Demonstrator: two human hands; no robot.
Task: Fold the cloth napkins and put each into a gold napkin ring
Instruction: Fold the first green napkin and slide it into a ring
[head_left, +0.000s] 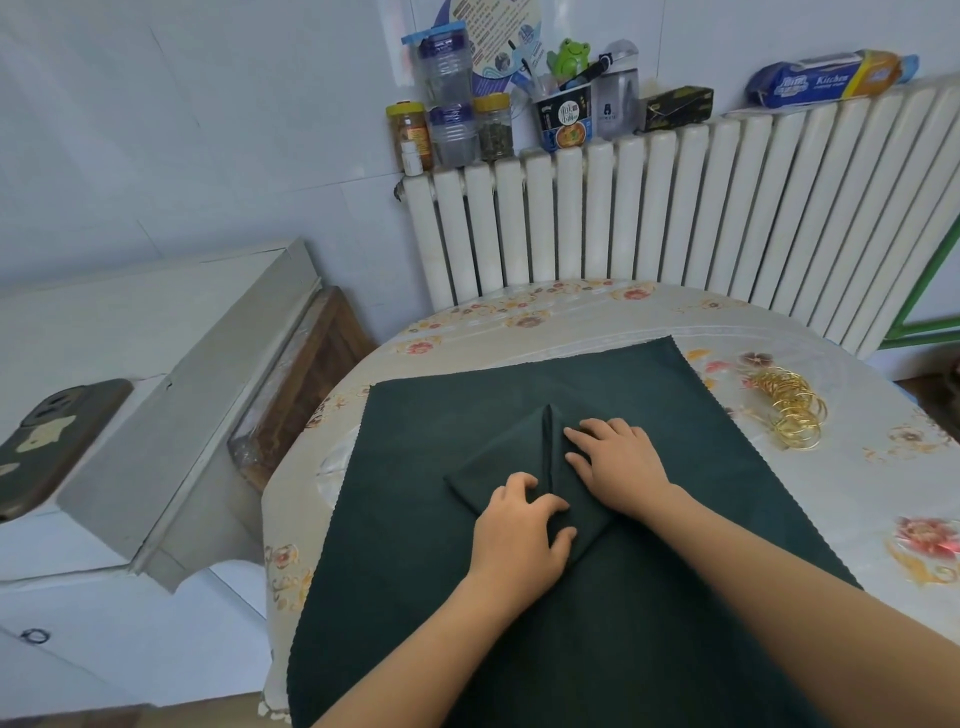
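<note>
Folded napkin (524, 467) at table (571, 317) centre, atop flat dark cloth (675, 415). L hand (519, 525) fingers curled, gripping its near fold; R hand (618, 462) flat, pressing. Gold rings (789, 408) piled nr right edge.

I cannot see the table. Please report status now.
Both hands, left and right, on the folded dark green napkin. Gold napkin rings piled at right, untouched. Nothing in the way.
</note>
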